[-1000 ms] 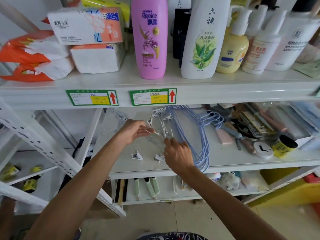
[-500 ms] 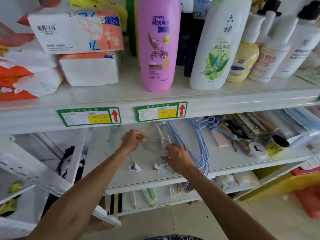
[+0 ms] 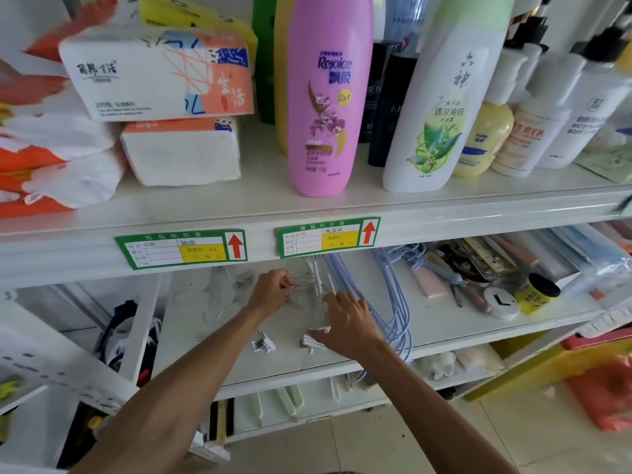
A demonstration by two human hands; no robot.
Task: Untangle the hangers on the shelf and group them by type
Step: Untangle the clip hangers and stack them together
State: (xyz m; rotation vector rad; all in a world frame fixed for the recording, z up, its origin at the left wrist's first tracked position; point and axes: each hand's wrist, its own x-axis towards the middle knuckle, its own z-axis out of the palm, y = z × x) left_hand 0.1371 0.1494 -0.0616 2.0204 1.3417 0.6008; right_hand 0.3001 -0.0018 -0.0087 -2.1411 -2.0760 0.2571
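Tangle of clear plastic hangers with thin wire hooks [image 3: 302,297] lies between our hands on a white metal shelf [image 3: 441,323]. Our left hand [image 3: 270,289] pinches one hook. Our right hand [image 3: 345,319] covers white plastic clip hangers [image 3: 316,280], fingers [image 3: 337,297] bent; we cannot tell its grip. Just right of it lie pale blue wire hangers [image 3: 393,302].

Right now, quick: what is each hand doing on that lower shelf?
Left hand: closed, pinching a thin metal wire hanger hook.
Right hand: over the white plastic clip hangers; grip cannot be told.
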